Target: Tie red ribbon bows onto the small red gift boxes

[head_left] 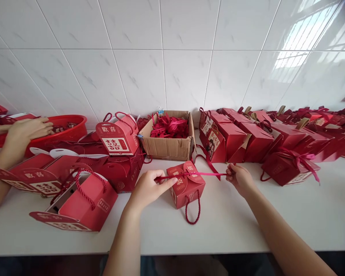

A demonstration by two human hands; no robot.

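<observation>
A closed red gift box (186,188) with a twisted cord handle (193,222) hanging down its near side sits on the white table in front of me. Across its top stretches a thin magenta ribbon (207,174), pulled taut between my hands. At the box's left, my left hand (153,186) pinches one end of it, thumb resting by the box lid. My right hand (239,177), to the right and clear of the box, has its fingers closed on the other end. A loose length of ribbon (208,157) lies behind the box.
A cardboard carton (166,147) full of ribbons stands behind. An open red box (89,199) and several others are at left, near a red basin (71,132) and another person's hand (31,128). Rows of red boxes (255,140) and a bow-tied box (287,166) fill the right.
</observation>
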